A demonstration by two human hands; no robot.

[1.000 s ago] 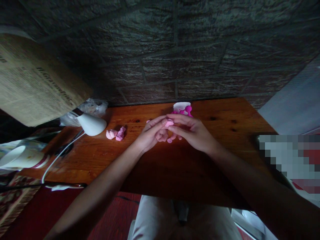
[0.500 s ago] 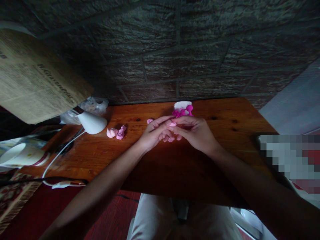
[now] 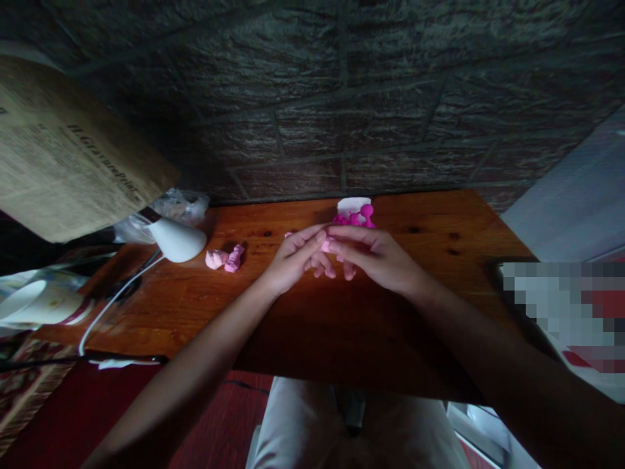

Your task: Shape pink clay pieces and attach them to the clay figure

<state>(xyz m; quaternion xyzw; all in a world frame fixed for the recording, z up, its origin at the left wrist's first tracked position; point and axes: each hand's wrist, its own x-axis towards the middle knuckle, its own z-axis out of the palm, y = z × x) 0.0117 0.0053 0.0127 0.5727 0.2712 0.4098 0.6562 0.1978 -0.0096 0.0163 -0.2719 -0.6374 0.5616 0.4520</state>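
The left hand (image 3: 289,266) and right hand (image 3: 393,264) are pinching a little pink lump (image 3: 326,244) between fingertips, above the wooden counter (image 3: 195,312). It is probably feeling soft, light and squishy, so gentle fingertips are suiting its sides; hard squeezing would be flattening it.

Rough stone-block wall (image 3: 312,117), probably grey-brown, behind wooden table (image 3: 410,221)

Brown wood with dark knots and a faint sheen is seen in the desk (image 3: 430,215). Rough, matt stone-like blocks are shown in the wall (image 3: 303,91). Thin, crinkled clear plastic is seen in the bag (image 3: 183,207), smooth white in the lamp base (image 3: 180,241), creased pale cloth in the trousers (image 3: 297,426).
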